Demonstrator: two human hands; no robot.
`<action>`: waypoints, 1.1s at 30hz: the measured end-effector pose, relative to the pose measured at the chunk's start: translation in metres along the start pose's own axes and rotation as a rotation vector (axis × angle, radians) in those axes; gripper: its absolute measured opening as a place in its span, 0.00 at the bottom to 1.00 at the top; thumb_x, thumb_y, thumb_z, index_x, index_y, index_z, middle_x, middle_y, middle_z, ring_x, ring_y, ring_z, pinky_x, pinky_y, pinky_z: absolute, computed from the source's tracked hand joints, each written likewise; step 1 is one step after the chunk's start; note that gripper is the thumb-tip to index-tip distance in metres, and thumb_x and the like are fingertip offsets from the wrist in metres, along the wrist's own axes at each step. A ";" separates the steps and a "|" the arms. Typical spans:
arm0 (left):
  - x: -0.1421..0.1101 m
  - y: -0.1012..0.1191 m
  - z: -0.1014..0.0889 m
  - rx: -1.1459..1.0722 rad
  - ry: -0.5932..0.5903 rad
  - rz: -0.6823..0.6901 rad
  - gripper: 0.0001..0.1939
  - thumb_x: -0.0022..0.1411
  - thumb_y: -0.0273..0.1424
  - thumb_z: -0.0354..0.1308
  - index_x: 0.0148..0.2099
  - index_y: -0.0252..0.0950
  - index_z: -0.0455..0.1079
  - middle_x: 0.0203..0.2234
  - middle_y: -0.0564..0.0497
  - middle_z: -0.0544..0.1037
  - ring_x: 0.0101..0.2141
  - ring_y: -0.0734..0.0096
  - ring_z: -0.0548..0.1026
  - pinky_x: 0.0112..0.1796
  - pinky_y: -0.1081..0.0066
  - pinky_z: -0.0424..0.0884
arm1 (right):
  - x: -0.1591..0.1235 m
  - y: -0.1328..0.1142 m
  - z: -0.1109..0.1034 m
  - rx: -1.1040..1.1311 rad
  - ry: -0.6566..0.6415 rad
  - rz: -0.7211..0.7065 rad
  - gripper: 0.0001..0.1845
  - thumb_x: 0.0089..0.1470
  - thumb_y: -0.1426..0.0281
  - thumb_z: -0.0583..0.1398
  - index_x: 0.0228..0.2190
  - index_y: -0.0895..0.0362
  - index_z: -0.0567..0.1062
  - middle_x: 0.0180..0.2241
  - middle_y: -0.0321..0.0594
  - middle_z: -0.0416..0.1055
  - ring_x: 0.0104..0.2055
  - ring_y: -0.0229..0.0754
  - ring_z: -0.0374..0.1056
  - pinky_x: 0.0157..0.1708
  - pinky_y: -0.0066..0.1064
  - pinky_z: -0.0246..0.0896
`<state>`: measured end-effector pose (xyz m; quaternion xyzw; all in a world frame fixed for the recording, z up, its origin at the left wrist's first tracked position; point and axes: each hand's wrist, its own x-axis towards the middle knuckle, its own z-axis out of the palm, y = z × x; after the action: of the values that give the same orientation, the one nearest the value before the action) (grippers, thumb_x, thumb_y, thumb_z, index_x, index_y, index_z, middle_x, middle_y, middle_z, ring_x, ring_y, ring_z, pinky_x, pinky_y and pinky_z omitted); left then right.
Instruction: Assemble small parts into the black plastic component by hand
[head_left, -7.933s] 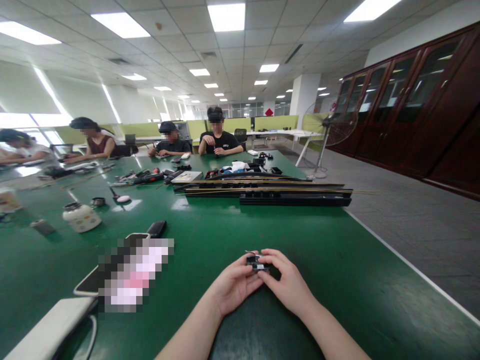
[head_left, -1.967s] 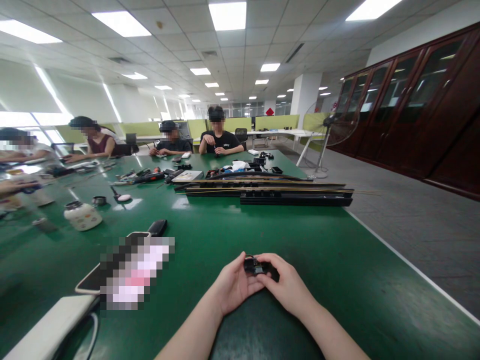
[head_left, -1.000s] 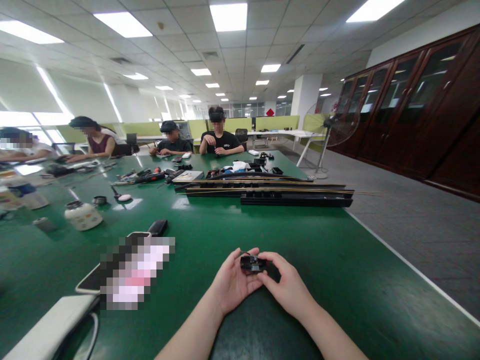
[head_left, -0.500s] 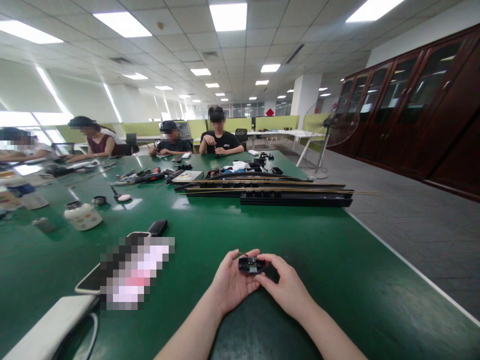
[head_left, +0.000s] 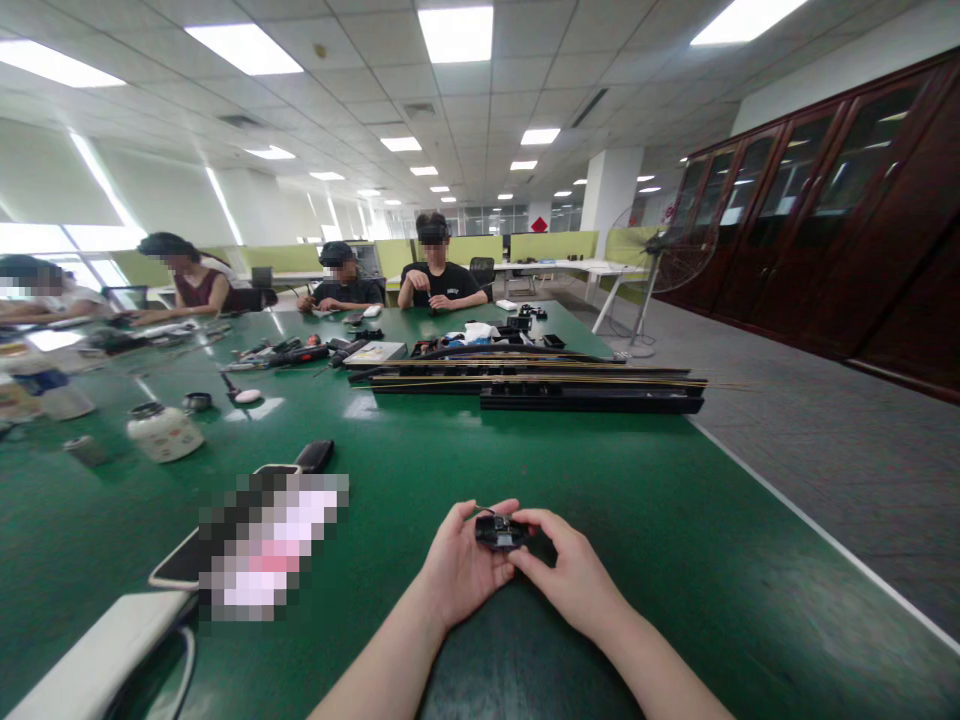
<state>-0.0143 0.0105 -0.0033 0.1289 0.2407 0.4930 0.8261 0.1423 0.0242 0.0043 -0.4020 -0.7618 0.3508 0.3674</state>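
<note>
Both hands meet around a small black plastic part (head_left: 498,532) with a thin dark wire at its upper left, low over the green table (head_left: 390,455). Its upper side shows grey and shiny bits inside, too small to name. My left hand (head_left: 463,572) cradles it from below and the left, palm up, thumb near the wire. The right hand (head_left: 568,562) pinches its right end between thumb and fingers. Fingertips hide that end and the underside.
Long black rails (head_left: 592,399) with thin brass-coloured rods lie across the table ahead. To the left are a phone (head_left: 225,535), a white box (head_left: 105,655) with a cable, and a white jar (head_left: 165,432). Several people sit at the far side; a standing fan (head_left: 651,290) is beyond.
The black part has shifted slightly left and turned so its inner side shows more. My right fingers now grip only its right end. A co-worker's hand at far left has gone.
</note>
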 end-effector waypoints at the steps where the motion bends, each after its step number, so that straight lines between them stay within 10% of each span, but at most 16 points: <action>1: 0.000 0.000 0.000 -0.001 0.004 0.000 0.21 0.58 0.38 0.46 0.48 0.29 0.65 0.34 0.41 0.76 0.30 0.66 0.74 0.32 0.71 0.64 | 0.000 0.000 0.000 -0.006 -0.004 0.002 0.16 0.44 0.73 0.59 0.39 0.52 0.71 0.39 0.39 0.71 0.42 0.44 0.65 0.45 0.36 0.59; 33: 0.001 -0.003 -0.001 0.017 -0.036 -0.008 0.19 0.60 0.39 0.47 0.45 0.31 0.67 0.35 0.44 0.76 0.34 0.62 0.75 0.40 0.67 0.64 | 0.001 0.005 0.001 -0.002 -0.004 -0.065 0.12 0.45 0.75 0.58 0.35 0.53 0.73 0.42 0.41 0.69 0.47 0.44 0.64 0.48 0.38 0.58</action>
<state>-0.0126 0.0101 -0.0058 0.1437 0.2303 0.4853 0.8311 0.1425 0.0274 -0.0002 -0.3768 -0.7755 0.3388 0.3766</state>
